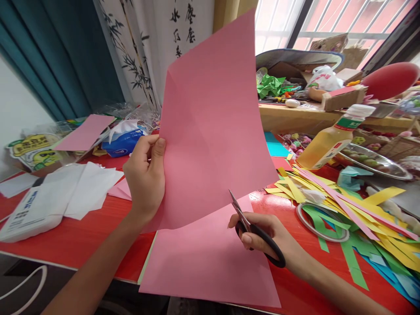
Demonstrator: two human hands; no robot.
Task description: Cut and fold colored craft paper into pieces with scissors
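Observation:
My left hand (146,175) pinches the left edge of a large pink paper sheet (213,122), which stands upright in the air and bends slightly. In my right hand (267,234) is a pair of scissors (242,214) with black handles, the fingers closed around them. The blades point up and to the left, close to the sheet's lower edge; whether they touch it I cannot tell. Beneath lies a second pink sheet (210,267) on the red table, with a strip of green paper showing at its left side.
To the right are a heap of coloured paper strips (367,218), a tape roll (323,223), a tilted bottle of yellow liquid (331,142) and a metal dish (374,162). At left sit a white box (49,205), white sheets (92,188) and a blue tissue pack (121,141).

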